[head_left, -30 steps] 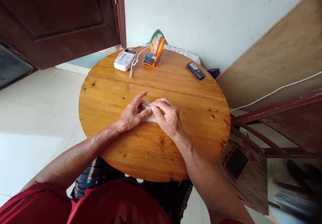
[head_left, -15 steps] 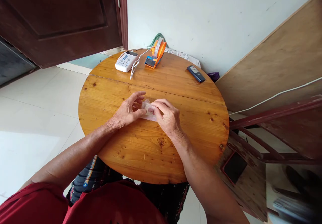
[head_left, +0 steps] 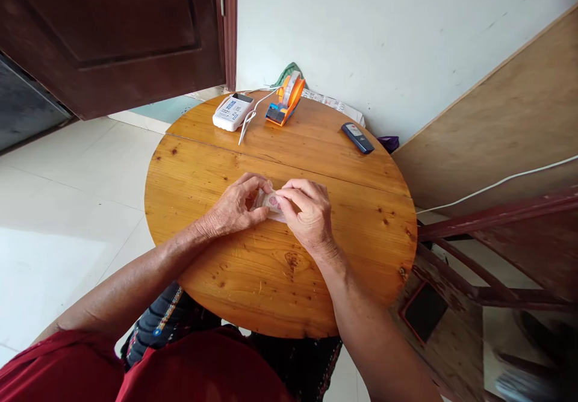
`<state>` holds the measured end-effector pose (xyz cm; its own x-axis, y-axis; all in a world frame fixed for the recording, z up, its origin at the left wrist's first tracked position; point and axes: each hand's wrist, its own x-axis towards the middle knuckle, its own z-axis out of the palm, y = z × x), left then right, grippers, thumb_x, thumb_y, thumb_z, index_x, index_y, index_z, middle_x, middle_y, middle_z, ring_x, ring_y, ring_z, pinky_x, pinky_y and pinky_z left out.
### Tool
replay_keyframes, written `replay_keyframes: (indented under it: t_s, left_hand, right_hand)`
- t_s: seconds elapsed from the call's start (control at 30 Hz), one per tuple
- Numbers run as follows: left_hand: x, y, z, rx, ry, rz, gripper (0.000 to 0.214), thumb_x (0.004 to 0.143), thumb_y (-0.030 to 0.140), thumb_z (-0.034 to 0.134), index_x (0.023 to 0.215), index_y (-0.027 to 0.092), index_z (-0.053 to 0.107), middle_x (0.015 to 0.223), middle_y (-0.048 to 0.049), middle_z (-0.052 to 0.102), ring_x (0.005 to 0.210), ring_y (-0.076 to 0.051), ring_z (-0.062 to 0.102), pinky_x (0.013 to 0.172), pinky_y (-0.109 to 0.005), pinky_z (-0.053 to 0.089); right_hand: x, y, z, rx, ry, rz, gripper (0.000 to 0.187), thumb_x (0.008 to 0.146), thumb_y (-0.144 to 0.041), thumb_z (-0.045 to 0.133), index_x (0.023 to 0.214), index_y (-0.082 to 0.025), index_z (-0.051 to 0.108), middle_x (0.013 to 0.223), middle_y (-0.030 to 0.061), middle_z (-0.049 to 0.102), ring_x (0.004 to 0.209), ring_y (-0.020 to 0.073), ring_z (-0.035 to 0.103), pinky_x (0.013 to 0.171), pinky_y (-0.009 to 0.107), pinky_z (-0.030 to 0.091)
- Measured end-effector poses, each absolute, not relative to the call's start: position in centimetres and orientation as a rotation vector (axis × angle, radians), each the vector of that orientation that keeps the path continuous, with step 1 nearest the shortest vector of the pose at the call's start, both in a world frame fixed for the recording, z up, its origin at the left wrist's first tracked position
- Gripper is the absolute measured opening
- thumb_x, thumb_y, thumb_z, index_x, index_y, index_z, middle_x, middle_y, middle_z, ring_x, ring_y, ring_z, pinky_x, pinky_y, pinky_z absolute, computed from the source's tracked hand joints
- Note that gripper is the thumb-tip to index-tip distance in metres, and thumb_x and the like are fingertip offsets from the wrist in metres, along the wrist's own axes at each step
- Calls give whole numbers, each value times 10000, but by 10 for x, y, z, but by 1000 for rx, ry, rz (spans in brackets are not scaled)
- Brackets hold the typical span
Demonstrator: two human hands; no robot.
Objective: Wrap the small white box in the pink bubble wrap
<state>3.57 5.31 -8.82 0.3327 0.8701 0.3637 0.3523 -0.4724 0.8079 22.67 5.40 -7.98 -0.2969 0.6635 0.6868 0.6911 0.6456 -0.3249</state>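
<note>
A small clear plastic packet (head_left: 273, 206) with reddish print lies on the round wooden table (head_left: 244, 269), between my two hands. My left hand (head_left: 241, 206) curls round its left end, with the thumb on the near side and the fingertips at the far edge. The right end is pinched between the thumb and fingers of my right hand (head_left: 309, 212). Part of the packet is hidden under the fingers, and I cannot make out its contents.
At the far edge stand a white box-shaped device (head_left: 232, 112) with a white cable (head_left: 248, 122) and an orange tape dispenser (head_left: 286, 100). A dark remote-like handset (head_left: 357, 138) lies at the far right. Beside the table on the right is a wooden chair (head_left: 474, 257).
My left fingers have come down from a raised position onto the packet's far edge. My right hand has shifted its pinch slightly. The whole view has moved a little.
</note>
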Motion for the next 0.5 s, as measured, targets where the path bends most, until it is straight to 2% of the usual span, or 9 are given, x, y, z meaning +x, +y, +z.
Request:
replay_keyframes:
  t_s: [0.17, 0.33, 0.5]
  left_hand:
    - [37, 54, -88, 1918, 1095, 1054, 254, 780, 245, 679, 1018, 189, 610, 1075, -47, 627, 767, -118, 577, 688, -258, 511]
    - [37, 54, -89, 1864, 1098, 1040, 276, 817, 337, 706, 1023, 179, 610, 1075, -58, 627, 760, -116, 566, 688, -263, 497]
    - [38, 54, -89, 1808, 1107, 1034, 268, 809, 323, 713, 1008, 178, 607, 1049, -54, 629, 748, -118, 563, 680, -268, 490]
  right_hand:
    - [231, 52, -70, -1029, -2137, -40, 174, 909, -153, 623, 790, -238, 716, 831, 14, 704, 812, 191, 599, 800, 372, 400]
    - [237, 49, -62, -990, -2266, 12, 107, 873, -196, 638, 854, -242, 732, 902, 24, 716, 892, 216, 594, 854, 405, 394]
    - [241, 47, -58, -954, -2287, 68, 118, 857, -213, 638, 887, -243, 749, 921, 30, 704, 930, 226, 593, 880, 422, 393]
